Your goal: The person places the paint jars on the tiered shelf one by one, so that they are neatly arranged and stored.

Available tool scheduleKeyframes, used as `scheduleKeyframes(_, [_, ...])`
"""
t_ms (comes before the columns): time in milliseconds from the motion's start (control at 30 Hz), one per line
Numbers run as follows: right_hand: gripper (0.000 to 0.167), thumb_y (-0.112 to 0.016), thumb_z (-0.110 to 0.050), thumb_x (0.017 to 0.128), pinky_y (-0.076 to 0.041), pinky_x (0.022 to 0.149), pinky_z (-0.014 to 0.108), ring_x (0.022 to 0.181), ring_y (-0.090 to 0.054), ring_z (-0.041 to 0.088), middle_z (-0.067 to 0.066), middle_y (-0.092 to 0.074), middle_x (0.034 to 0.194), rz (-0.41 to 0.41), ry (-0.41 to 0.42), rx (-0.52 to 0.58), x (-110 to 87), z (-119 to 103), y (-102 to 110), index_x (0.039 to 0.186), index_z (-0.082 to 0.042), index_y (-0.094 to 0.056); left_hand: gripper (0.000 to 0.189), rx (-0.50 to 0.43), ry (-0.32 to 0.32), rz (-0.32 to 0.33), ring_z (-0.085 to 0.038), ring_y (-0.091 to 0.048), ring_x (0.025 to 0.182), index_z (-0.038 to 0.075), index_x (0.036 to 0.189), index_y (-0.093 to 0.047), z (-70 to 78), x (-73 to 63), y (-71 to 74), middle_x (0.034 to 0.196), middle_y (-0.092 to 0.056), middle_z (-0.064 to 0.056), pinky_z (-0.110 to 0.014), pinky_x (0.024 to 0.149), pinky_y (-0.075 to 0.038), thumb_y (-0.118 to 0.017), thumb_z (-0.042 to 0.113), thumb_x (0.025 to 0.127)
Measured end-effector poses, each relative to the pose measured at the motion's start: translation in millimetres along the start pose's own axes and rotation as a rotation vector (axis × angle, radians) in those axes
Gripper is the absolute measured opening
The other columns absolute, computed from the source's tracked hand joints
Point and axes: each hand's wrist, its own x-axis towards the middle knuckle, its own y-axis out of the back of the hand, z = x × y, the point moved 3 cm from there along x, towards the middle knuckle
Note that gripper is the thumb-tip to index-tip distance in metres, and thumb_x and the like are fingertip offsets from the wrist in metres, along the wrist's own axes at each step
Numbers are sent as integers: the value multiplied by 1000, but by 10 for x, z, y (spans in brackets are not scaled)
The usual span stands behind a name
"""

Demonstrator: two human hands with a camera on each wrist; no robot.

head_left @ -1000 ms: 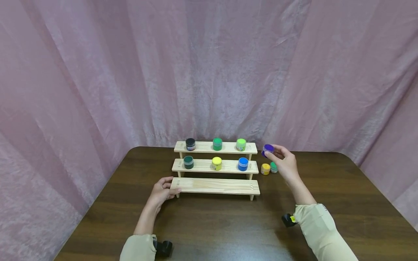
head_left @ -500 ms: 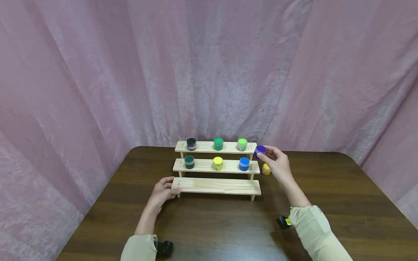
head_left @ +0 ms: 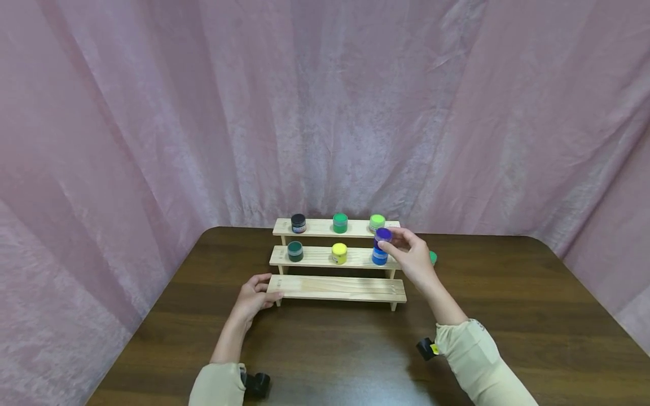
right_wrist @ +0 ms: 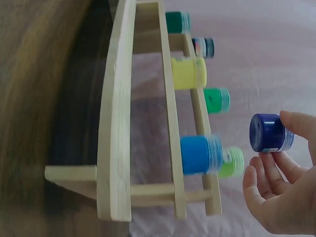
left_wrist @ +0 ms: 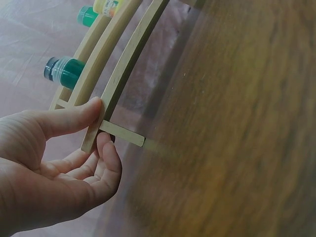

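Observation:
My left hand (head_left: 250,300) grips the left end of the lowest tier of a three-tier wooden display stand (head_left: 337,288); in the left wrist view the thumb lies on top and fingers curl beneath. My right hand (head_left: 413,260) pinches a small purple paint jar (right_wrist: 269,132) between thumb and fingers. In the head view it overlaps the blue jar (head_left: 379,258); the right wrist view shows it held apart from the stand. A dark green jar (head_left: 295,251) and a yellow jar (head_left: 339,254) share the middle tier with the blue one. Bare wood shows on the lowest tier.
Black (head_left: 298,223), green (head_left: 340,223) and light green (head_left: 377,222) jars stand on the top tier. Another green jar (head_left: 433,257) on the brown table (head_left: 325,349) is mostly hidden by my right hand. A pink curtain (head_left: 325,113) hangs behind.
My right hand has carried the purple jar leftward, from right of the stand to in front of its right end. The orange-yellow jar on the table is now hidden. My left hand keeps its grip.

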Motion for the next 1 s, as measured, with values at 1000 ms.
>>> scheduleKeyframes(1000, [38, -72, -19, 88, -52, 77, 22, 97, -63, 22, 18, -65, 114, -178, 60, 39, -166, -49, -614, 122, -4, -63, 56, -13, 6, 7, -6, -57, 65, -4, 132, -47, -20, 9, 12, 97, -65, -11, -22, 64, -48, -72, -2, 82])
